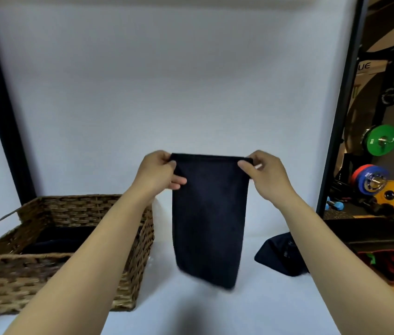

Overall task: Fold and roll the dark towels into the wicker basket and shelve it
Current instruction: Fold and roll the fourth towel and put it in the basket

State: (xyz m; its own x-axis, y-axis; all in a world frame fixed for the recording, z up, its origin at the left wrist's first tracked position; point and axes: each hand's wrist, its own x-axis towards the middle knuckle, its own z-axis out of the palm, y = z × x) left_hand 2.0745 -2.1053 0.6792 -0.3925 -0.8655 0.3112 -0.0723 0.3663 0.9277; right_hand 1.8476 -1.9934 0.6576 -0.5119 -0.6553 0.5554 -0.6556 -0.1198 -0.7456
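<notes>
A dark navy towel (209,218) hangs folded in a long narrow strip above the white table. My left hand (158,171) pinches its top left corner and my right hand (267,176) pinches its top right corner, both raised at the same height. The towel's lower edge hovers just over the tabletop. At the left stands the wicker basket (133,259), with dark towels (55,239) lying inside it. Another dark towel (281,255) lies crumpled on the table to the right.
The white table (251,310) runs under everything, backed by a white wall. Black frame posts (2,112) rise at left and right. A black case with coloured contents (389,252) sits at the right edge. Gym weight plates (381,140) stand beyond.
</notes>
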